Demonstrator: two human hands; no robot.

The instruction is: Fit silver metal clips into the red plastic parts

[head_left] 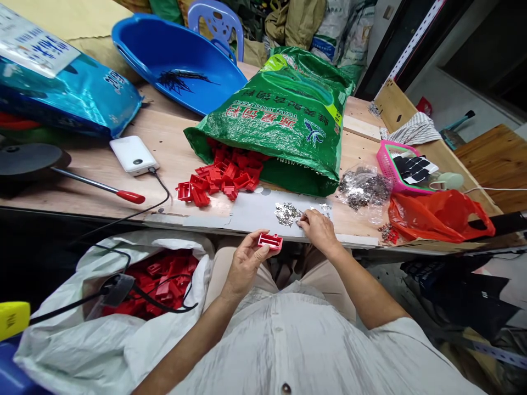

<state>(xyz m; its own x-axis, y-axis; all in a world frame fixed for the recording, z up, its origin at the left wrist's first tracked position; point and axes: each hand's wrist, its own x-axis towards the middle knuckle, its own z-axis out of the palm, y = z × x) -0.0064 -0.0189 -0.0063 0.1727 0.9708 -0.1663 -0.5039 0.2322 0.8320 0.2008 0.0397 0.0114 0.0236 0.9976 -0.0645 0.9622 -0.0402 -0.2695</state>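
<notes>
My left hand (246, 264) holds a small red plastic part (270, 241) up between thumb and fingers, just off the near table edge. My right hand (319, 230) rests at a white board (255, 214), its fingertips pinching a thin metal sliver beside a small heap of silvery metal pieces (287, 214). A green woven sack (280, 120) lies on its side, and a spill of red plastic parts (222, 175) comes out of its mouth. To my left, a white sack (74, 329) holds more red parts.
A blue basin (177, 60) and a blue bag (69, 93) sit at the table's far left. A white power bank (134, 155) is cabled nearby. To the right are a clear bag of metal pieces (364, 186), a pink basket (395, 167) and an orange bag (436, 216).
</notes>
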